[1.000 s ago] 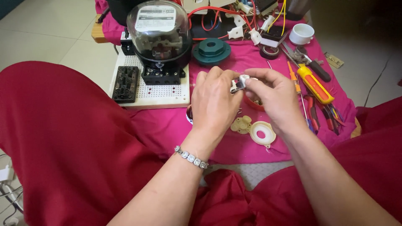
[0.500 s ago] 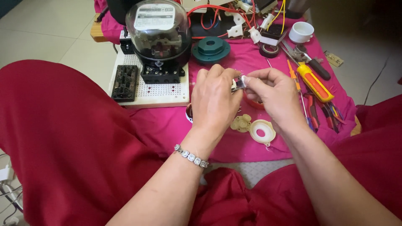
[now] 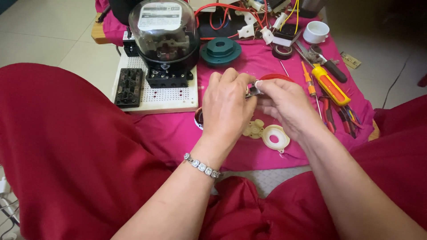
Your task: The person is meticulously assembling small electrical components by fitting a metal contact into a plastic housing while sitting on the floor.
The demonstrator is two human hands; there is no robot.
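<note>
— Two hands meet at the centre of the frame, above a pink cloth (image 3: 178, 133). What's nearest the camera?

— Red fabric (image 3: 66, 155) fills the lower left and lower right, and both forearms rise out of it. A bracelet (image 3: 202, 166) of pale stones circles the left wrist.

— And the grip?

— The left hand (image 3: 227, 109) curls closed, its fingers pinching a small metal part (image 3: 252, 90). The right hand (image 3: 287, 106) pinches the same part from the other side, fingertips touching it. What the part is, I cannot tell; it is too small.

— What lies under the hands?

— A cream ring (image 3: 275, 138) and a cream lobed piece (image 3: 253, 129), touching each other on the cloth, just below the hands.

— Farther up?

— At upper left, a white perforated board (image 3: 169, 98) carries a black block (image 3: 128, 87) and a glass-domed meter (image 3: 164, 40). A green round fitting (image 3: 220, 50) sits beside it. At right, a yellow screwdriver (image 3: 328, 82) lies among other tools; a white cup (image 3: 316, 32) stands at upper right.
</note>
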